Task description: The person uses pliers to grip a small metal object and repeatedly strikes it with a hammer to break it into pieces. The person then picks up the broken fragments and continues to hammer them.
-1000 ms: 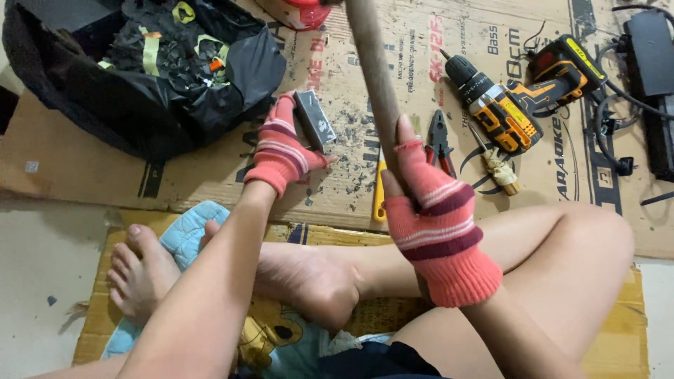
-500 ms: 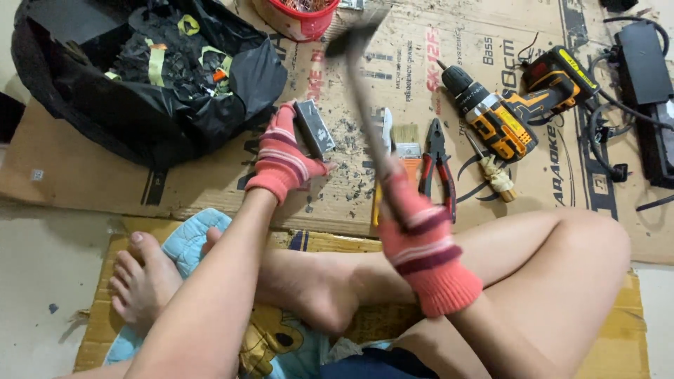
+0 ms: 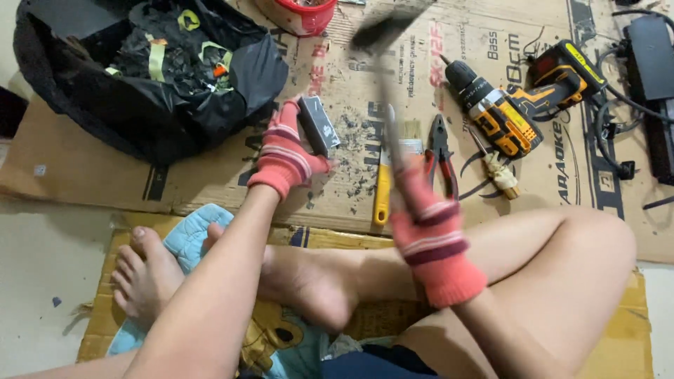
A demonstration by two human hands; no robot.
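Small grey rectangular block [image 3: 319, 125] stands tilted on flattened cardboard sheets [image 3: 210, 189] spread over a pale floor [image 3: 42, 267]; its long axis runs from near the left hand up and away to the left. Left hand [image 3: 286, 151], in a red striped glove, has its fingers closed on the block's lower left edge, steadying it. Dark crumbs litter the cardboard just right of the block.

Right hand [image 3: 421, 210], same glove, grips a hammer [image 3: 385, 70] with fingers wrapped tight around the handle; handle points up and away, head blurred above the block.

Right of the hammer: yellow-handled tool [image 3: 381, 189], pliers [image 3: 441, 151], screwdriver [image 3: 495, 168], yellow cordless drill [image 3: 502, 116]. Black bag [image 3: 140, 98] crowds the left side; red tub [image 3: 298, 17] at the far edge. Little open room around the block.
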